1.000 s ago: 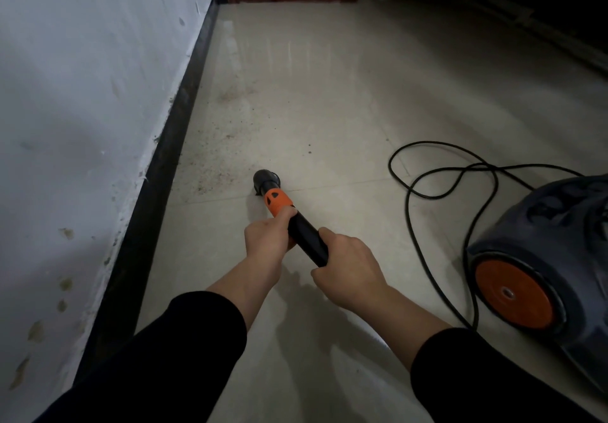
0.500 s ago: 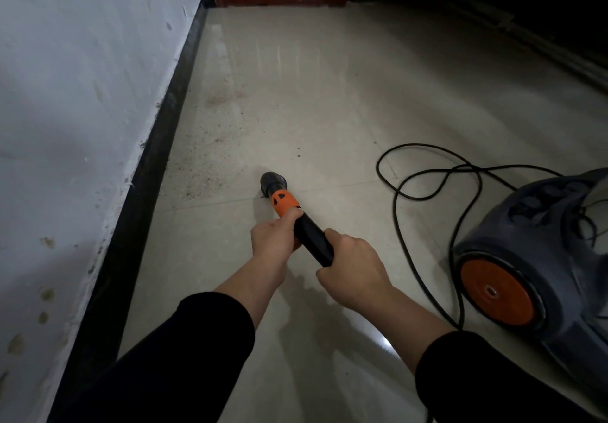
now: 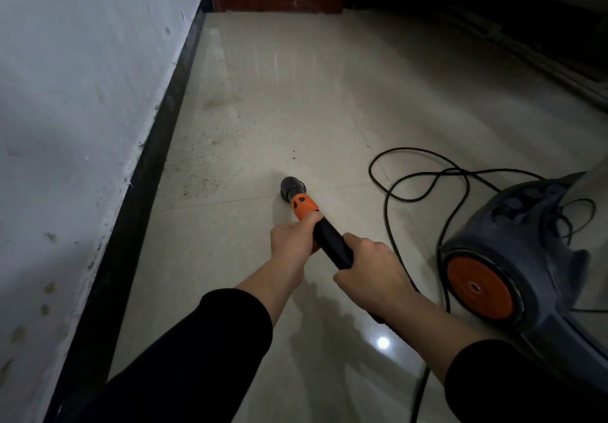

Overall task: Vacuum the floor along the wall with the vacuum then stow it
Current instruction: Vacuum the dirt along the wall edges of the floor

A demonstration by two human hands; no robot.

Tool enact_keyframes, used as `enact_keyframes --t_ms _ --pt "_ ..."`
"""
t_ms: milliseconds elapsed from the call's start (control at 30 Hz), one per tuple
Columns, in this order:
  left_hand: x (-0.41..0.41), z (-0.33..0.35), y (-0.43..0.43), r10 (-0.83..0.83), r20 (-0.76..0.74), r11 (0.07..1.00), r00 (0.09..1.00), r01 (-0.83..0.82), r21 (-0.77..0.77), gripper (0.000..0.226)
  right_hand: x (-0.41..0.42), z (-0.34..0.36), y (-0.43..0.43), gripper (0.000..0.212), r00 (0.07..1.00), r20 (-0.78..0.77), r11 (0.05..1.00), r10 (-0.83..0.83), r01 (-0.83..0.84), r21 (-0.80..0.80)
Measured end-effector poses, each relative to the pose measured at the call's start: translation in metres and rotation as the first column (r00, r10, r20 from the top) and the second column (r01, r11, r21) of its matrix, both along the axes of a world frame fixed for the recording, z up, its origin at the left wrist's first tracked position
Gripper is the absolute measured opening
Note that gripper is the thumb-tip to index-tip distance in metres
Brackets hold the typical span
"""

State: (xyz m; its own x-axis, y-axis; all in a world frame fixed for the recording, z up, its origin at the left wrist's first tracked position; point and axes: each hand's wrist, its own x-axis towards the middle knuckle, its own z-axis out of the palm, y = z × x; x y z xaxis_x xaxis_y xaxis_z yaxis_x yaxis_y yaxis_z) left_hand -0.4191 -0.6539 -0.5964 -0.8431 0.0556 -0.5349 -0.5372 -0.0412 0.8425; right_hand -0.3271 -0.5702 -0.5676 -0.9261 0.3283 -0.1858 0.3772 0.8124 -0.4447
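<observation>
The black vacuum wand (image 3: 331, 245), its nozzle (image 3: 292, 186) down at the floor (image 3: 329, 93) just ahead of the grip, is clasped by 2 hands, left hand (image 3: 291, 241) in front, right hand (image 3: 368, 271) behind, with dirt (image 3: 204, 166) ahead-left by the baseboard (image 3: 158, 146) and the vacuum body (image 3: 526, 258) to the grip's right.

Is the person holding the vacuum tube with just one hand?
No, both the left hand and the right hand grip the vacuum tube, one behind the other.
</observation>
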Motion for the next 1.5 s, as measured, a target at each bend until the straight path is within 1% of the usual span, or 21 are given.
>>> enact_keyframes --t_ms 233,500,633,900,1000,1167,1333,1500 --pt "0.014 0.005 0.002 0.013 0.009 1.0 1.0 -0.013 -0.018 0.024 0.011 -0.001 0.004 0.019 1.0 0.019 1.0 -0.011 0.011 -0.009" --pt "0.01 -0.001 -0.017 0.05 0.012 0.997 0.999 -0.049 -0.055 0.026 0.008 -0.001 -0.006 0.022 0.999 0.012 0.999 0.05 -0.05 -0.018" --pt "0.0 -0.005 -0.032 0.094 0.018 0.994 0.995 -0.092 -0.058 0.027 -0.004 -0.005 -0.018 0.017 0.997 0.003 0.996 0.083 -0.083 -0.031" --pt "-0.026 -0.003 -0.063 0.182 0.01 0.982 0.983 -0.181 -0.051 0.025 -0.037 -0.019 -0.047 0.022 0.992 -0.029 0.991 0.124 -0.125 -0.05" --pt "-0.036 -0.003 -0.073 0.211 0.009 0.976 0.977 -0.211 -0.057 0.026 -0.049 -0.023 -0.057 0.021 0.988 -0.047 0.987 0.144 -0.147 -0.066" --pt "-0.051 -0.006 -0.09 0.229 0.004 0.973 0.973 -0.229 -0.027 0.027 -0.066 -0.029 -0.069 0.019 0.984 -0.079 0.981 0.159 -0.166 -0.098" --pt "-0.06 -0.011 -0.099 0.237 -0.015 0.971 0.971 -0.237 -0.037 0.028 -0.08 -0.039 -0.077 0.023 0.985 -0.076 0.98 0.154 -0.162 -0.114" --pt "-0.07 -0.014 -0.108 0.258 -0.021 0.966 0.966 -0.258 -0.025 0.026 -0.092 -0.039 -0.085 0.021 0.984 -0.088 0.974 0.157 -0.169 -0.152"
